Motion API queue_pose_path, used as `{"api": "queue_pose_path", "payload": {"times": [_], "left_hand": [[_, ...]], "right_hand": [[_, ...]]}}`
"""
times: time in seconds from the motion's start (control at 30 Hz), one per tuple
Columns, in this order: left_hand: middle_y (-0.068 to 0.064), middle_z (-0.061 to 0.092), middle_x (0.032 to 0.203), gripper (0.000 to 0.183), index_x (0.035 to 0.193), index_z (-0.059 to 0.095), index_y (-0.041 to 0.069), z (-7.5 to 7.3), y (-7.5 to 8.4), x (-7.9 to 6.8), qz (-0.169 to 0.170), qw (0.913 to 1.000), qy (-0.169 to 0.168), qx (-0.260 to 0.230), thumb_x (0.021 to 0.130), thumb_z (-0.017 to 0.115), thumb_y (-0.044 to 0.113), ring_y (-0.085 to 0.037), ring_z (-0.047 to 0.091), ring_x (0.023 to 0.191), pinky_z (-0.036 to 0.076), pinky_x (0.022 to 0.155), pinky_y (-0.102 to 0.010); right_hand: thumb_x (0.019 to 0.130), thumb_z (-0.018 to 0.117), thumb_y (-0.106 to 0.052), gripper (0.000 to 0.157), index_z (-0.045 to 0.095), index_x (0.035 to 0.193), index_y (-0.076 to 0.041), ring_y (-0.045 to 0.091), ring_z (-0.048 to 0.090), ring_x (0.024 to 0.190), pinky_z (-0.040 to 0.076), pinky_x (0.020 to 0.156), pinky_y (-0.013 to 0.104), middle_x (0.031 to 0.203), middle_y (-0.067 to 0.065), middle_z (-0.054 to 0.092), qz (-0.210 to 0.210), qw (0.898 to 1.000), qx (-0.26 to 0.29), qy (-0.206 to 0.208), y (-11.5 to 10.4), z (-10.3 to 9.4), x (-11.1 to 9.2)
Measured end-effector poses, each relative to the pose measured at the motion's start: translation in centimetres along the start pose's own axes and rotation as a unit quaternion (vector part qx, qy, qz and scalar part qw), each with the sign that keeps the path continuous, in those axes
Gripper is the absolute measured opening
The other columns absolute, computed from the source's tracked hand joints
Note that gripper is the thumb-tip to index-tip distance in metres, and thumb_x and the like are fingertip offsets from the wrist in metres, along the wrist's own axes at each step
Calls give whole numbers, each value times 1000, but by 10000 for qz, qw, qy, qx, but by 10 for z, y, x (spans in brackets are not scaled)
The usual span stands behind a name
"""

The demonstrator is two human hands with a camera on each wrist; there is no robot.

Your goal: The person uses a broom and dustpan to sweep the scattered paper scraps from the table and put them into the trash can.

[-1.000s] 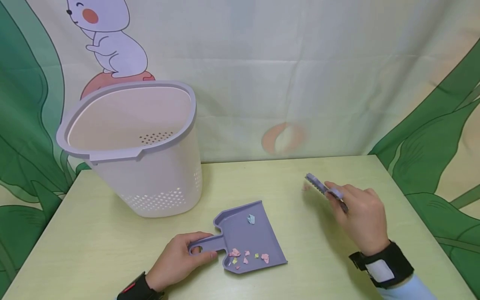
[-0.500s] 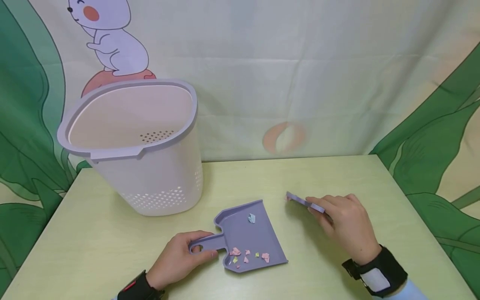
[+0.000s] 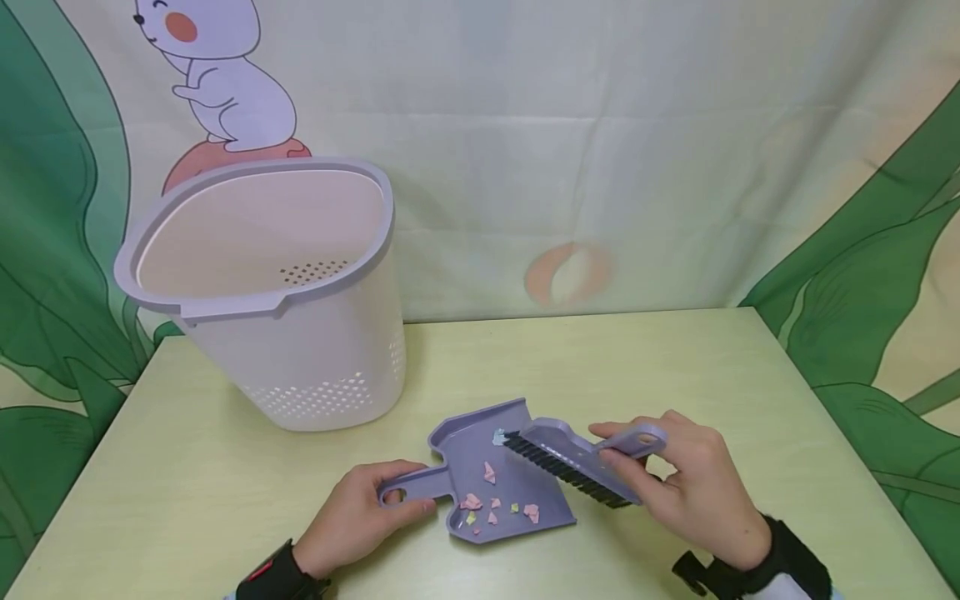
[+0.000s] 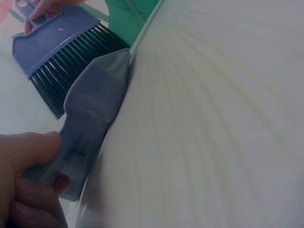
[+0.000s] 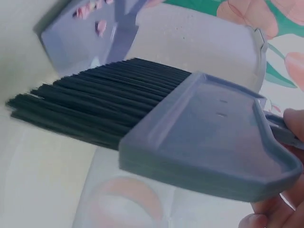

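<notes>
My left hand (image 3: 360, 517) grips the handle of a purple dustpan (image 3: 472, 458) that lies on the table, its wide edge facing right. Several pink and yellow paper scraps (image 3: 470, 502) lie in the pan, and a light blue scrap (image 3: 498, 437) sits near its far side. In my right hand (image 3: 697, 483) is a small purple hand brush (image 3: 573, 454), held by its handle. Its dark bristles (image 3: 558, 471) slant over the right part of the pan, one end close to the blue scrap. The right wrist view shows the brush's bristles (image 5: 104, 99) from the side.
A tall white basket (image 3: 322, 358) with a purple rim and small holes stands at the back left of the table (image 3: 187, 475). Behind the table hangs a printed curtain (image 3: 480, 167).
My right hand has swung the brush left and toward me, from the table right of the pan to over it. Another pink scrap now lies mid-pan. My left hand stays put.
</notes>
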State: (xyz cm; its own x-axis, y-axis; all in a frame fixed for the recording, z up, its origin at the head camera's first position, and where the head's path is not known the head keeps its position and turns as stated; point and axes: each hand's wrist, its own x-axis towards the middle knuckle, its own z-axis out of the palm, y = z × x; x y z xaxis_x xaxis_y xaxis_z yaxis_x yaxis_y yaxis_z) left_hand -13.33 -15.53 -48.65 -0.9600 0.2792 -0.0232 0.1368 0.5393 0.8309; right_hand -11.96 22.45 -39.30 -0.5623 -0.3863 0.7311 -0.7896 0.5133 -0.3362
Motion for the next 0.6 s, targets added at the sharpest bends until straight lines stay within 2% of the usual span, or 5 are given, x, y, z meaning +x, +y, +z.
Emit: {"api": "queue_pose_path", "payload": {"times": [0.2, 0.3, 0.4, 0.47, 0.6], "left_hand": [[10, 47, 68, 33, 110, 78, 29, 0, 0, 0, -9, 10000, -14, 1, 81, 87, 43, -1, 41, 60, 30, 55, -20], [10, 47, 68, 32, 110, 78, 31, 0, 0, 0, 12, 10000, 2, 5, 82, 87, 42, -1, 41, 60, 30, 56, -20], [10, 47, 68, 32, 110, 77, 30, 0, -1, 0, 30, 10000, -1, -2, 82, 87, 42, -1, 42, 60, 31, 56, -19], [10, 47, 68, 33, 111, 77, 30, 0, -1, 0, 39, 10000, -18, -16, 82, 87, 42, -1, 42, 61, 31, 56, -19], [10, 47, 68, 33, 111, 77, 29, 0, -1, 1, 70, 10000, -19, -7, 82, 87, 42, -1, 42, 60, 31, 56, -19]], "right_hand": [[105, 59, -45, 37, 80, 108, -14, 0, 49, 60, 33, 59, 17, 87, -5, 78, 143, 9936, -1027, 449, 5, -3, 1], [106, 54, -47, 42, 80, 110, -14, 3, 57, 61, 36, 62, 24, 81, -7, 75, 52, 9881, -1482, 397, 7, 4, 0], [108, 48, -49, 45, 80, 112, -16, 7, 64, 67, 40, 65, 29, 84, -7, 74, -39, 9853, -1710, -12, 6, 15, -4], [108, 50, -47, 41, 79, 114, -19, 8, 64, 70, 42, 67, 30, 87, -9, 74, -90, 9848, -1692, -372, 4, 20, -8], [102, 67, -35, 21, 78, 117, -24, 3, 62, 74, 38, 73, 24, 94, -14, 73, -243, 9885, -1236, -831, -4, 27, -12]]}}
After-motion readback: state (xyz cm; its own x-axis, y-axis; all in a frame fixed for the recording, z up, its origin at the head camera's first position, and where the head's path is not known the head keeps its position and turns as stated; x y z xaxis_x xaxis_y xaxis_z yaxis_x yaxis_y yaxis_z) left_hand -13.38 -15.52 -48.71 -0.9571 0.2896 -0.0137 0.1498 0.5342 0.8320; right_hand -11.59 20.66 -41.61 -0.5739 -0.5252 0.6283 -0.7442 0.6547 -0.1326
